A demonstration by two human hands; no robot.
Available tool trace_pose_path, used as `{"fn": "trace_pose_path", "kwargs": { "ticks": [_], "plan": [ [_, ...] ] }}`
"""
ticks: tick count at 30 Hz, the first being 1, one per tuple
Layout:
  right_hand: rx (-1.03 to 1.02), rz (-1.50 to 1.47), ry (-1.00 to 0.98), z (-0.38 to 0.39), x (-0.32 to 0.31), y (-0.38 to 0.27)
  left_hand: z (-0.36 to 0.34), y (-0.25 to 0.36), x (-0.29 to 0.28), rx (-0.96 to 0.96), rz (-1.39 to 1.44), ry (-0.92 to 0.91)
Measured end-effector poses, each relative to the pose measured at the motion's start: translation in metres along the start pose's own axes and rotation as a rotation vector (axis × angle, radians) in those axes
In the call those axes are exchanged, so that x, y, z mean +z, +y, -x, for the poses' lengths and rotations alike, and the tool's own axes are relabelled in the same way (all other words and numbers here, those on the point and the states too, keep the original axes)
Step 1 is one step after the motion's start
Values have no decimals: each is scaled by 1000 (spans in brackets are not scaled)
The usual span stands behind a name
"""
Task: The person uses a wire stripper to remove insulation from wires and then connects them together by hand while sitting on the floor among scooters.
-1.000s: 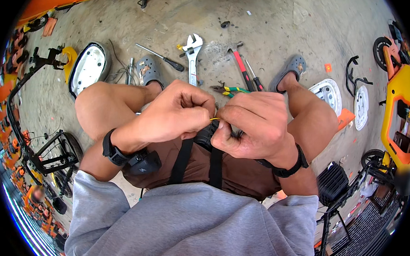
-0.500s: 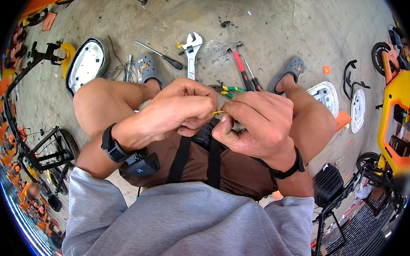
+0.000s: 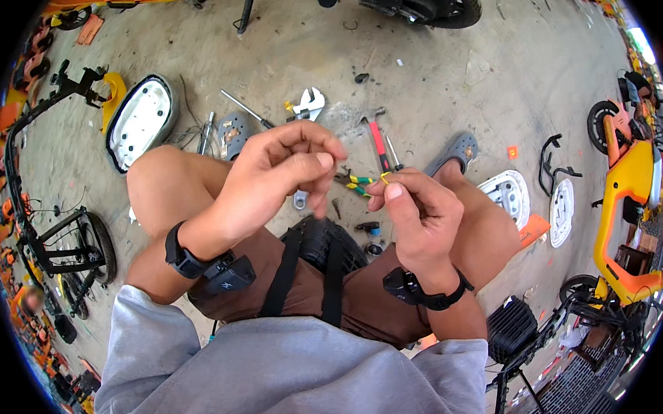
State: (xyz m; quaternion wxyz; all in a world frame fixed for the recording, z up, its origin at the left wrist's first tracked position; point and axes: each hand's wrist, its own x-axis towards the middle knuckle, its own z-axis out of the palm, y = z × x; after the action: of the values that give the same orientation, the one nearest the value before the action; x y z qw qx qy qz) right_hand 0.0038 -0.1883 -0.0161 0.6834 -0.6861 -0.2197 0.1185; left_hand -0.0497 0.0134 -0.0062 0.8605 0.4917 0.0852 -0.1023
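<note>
My right hand (image 3: 426, 215) pinches a short, bent piece of yellow wire (image 3: 384, 177) between thumb and index finger. To its left, my left hand (image 3: 277, 171) is raised with loosely curled, slightly blurred fingers apart and nothing visible between them. Beyond the right fingertips lie pliers (image 3: 360, 186) with green and yellow handles. A red-handled hammer (image 3: 378, 144) and a screwdriver (image 3: 394, 154) rest farther out. Partly behind my left hand is an adjustable wrench (image 3: 309, 102), beside another screwdriver (image 3: 245, 108).
White-lined seat shells (image 3: 141, 117) (image 3: 508, 196) lie on either side of my legs. At left stands a black bike frame (image 3: 82, 248); at right, a yellow and orange scooter body (image 3: 620, 205). An orange vehicle with a black wheel (image 3: 458, 9) is at the far edge.
My hands have separated: the left came off the yellow wire and opened, while the right keeps it. The view has shifted, showing more of the far floor and a wheel.
</note>
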Motion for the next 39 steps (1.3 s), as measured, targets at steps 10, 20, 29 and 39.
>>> {"fn": "trace_pose_path", "kwargs": {
  "ticks": [10, 20, 29, 39],
  "plan": [
    [126, 137, -226, 1, -4, -3, -2, -7, 21, 163, -291, 18],
    [28, 9, -107, -10, -15, -10, 2, 3, 24, 234, -691, 44],
    [107, -212, -62, -9, -12, 2, 1, 2, 23, 377, -814, -19],
    [46, 14, -59, -6, -10, 2, 2, -7, 23, 423, -831, 94]
  ]
}}
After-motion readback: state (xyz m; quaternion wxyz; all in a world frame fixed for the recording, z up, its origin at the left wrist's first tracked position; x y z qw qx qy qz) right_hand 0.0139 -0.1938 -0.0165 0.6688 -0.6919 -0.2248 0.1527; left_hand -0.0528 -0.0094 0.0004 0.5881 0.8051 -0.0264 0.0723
